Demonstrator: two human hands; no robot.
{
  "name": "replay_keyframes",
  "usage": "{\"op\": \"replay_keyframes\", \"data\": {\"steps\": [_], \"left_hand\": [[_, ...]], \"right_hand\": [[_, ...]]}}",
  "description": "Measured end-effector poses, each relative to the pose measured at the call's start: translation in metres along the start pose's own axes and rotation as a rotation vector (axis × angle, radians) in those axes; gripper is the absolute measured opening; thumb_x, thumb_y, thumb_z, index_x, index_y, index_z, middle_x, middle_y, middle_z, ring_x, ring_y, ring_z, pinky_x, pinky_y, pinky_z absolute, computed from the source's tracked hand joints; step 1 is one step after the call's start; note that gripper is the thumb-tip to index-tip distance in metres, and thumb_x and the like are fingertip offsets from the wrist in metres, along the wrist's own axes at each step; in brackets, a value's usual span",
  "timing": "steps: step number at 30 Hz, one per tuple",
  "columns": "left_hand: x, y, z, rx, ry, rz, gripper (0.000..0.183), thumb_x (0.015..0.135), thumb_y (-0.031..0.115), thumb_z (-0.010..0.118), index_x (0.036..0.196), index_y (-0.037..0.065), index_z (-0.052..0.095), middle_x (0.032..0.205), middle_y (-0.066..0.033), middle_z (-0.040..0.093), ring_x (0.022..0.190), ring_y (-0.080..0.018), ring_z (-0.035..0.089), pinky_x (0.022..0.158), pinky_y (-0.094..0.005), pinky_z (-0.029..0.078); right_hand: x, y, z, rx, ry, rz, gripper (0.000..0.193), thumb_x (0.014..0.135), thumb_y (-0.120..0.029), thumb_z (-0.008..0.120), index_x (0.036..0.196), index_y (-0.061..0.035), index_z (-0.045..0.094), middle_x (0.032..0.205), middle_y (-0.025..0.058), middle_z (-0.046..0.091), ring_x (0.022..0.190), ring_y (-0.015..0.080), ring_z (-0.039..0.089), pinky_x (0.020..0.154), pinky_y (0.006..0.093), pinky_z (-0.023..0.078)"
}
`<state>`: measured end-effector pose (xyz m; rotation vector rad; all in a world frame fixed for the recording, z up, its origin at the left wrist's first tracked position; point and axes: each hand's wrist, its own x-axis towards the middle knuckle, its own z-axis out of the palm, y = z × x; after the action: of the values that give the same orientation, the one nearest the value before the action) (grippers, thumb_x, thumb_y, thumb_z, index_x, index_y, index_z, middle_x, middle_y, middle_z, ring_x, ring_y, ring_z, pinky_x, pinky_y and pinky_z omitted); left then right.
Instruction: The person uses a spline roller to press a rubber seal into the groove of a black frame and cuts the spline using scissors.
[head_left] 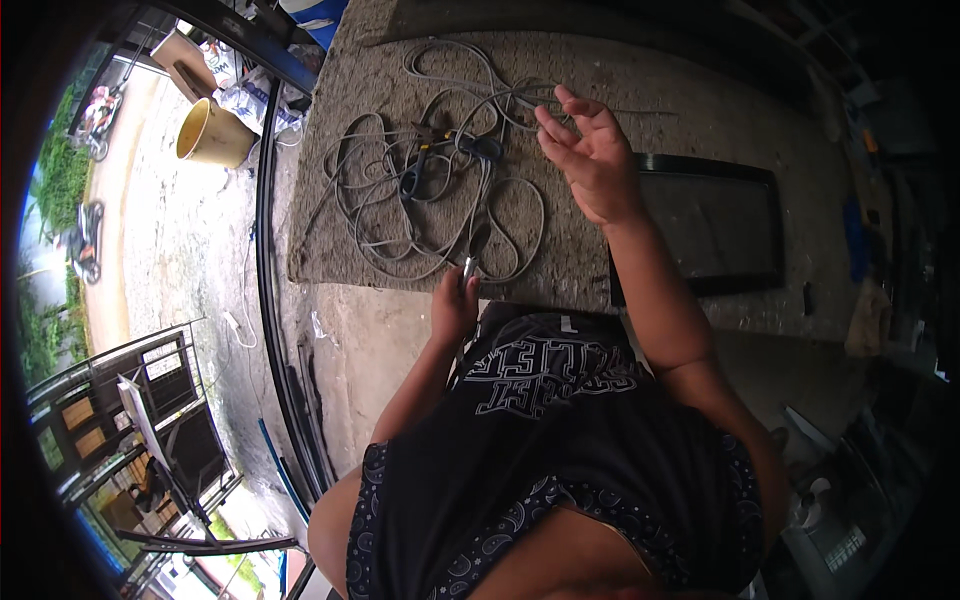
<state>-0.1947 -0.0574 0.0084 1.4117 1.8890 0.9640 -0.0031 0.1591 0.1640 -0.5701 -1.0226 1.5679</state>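
Note:
My left hand (455, 305) is at the near edge of a rough wooden table (570, 270). Its fingers are closed around a small tool with a bright metal part (469, 267); its kind is unclear. A long grey cord (540, 215) lies in loose, tangled loops across the tabletop, some of them right beside that hand. Raised over the table at the right, my right hand (590, 160) is empty, with its fingers apart and slightly bent. Among the loops lies a hand tool that looks like pliers, with dark blue and yellow handles (422, 158).
A black-framed flat panel (710, 225) lies right of my right forearm. Beyond the table's left side stand a yellowish bucket (213, 135) and plastic bags (255, 105). Dark metal rails (268, 220) run along that side. Motorcycles (87, 240) are on the road outside at the far left.

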Motion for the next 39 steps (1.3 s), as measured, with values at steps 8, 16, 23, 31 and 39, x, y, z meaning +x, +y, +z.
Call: {"op": "replay_keyframes", "data": {"steps": [8,16,23,31,39], "left_hand": [[0.001,-0.013,-0.011,-0.039,0.05,-0.103,0.025,0.098,0.023,0.059,0.106,0.0,0.057,0.076,-0.0137,0.062,0.068,-0.024,0.06,0.062,-0.0367,0.046],[-0.01,-0.044,-0.033,-0.077,0.198,-0.285,0.023,0.101,0.024,0.056,0.096,0.002,0.055,0.069,-0.0008,0.055,0.063,-0.0089,0.049,0.058,-0.0267,0.041],[-0.002,-0.049,-0.032,-0.231,0.273,-0.267,0.023,0.102,0.025,0.054,0.091,0.004,0.053,0.068,0.0025,0.052,0.06,-0.0055,0.045,0.054,-0.0237,0.036],[0.009,-0.054,-0.034,-0.407,0.341,-0.265,0.021,0.103,0.023,0.053,0.09,0.006,0.05,0.068,0.0046,0.048,0.058,-0.0034,0.041,0.052,-0.0221,0.035],[0.037,-0.034,-0.041,-0.277,0.309,-0.226,0.02,0.098,0.022,0.06,0.092,0.004,0.052,0.066,0.0017,0.048,0.06,-0.0081,0.045,0.055,-0.0281,0.039]], "right_hand": [[-0.012,0.067,-0.108,-1.233,-0.122,0.231,0.039,0.088,-0.048,0.067,0.087,-0.0085,0.064,0.072,0.0069,0.062,0.056,0.021,0.06,0.055,0.0344,0.049],[-0.1,0.13,-0.05,-1.244,-0.719,0.061,0.032,0.074,-0.035,0.078,0.095,-0.0145,0.064,0.105,0.0072,0.059,0.104,0.0295,0.054,0.094,0.0421,0.042],[-0.124,0.136,-0.046,-1.461,-0.84,-0.145,0.021,0.082,-0.028,0.07,0.093,-0.0121,0.06,0.099,0.0084,0.059,0.101,0.0288,0.056,0.093,0.0431,0.043],[-0.059,-0.002,-0.05,-1.195,-0.388,-0.387,0.01,0.098,-0.013,0.052,0.096,-0.0029,0.054,0.092,0.0122,0.061,0.083,0.0262,0.063,0.071,0.0341,0.052],[-0.023,-0.212,-0.005,-0.58,-0.373,-0.507,0.022,0.1,-0.023,0.046,0.092,-0.0052,0.055,0.082,0.0088,0.056,0.067,0.0173,0.051,0.061,0.0332,0.045]]}}
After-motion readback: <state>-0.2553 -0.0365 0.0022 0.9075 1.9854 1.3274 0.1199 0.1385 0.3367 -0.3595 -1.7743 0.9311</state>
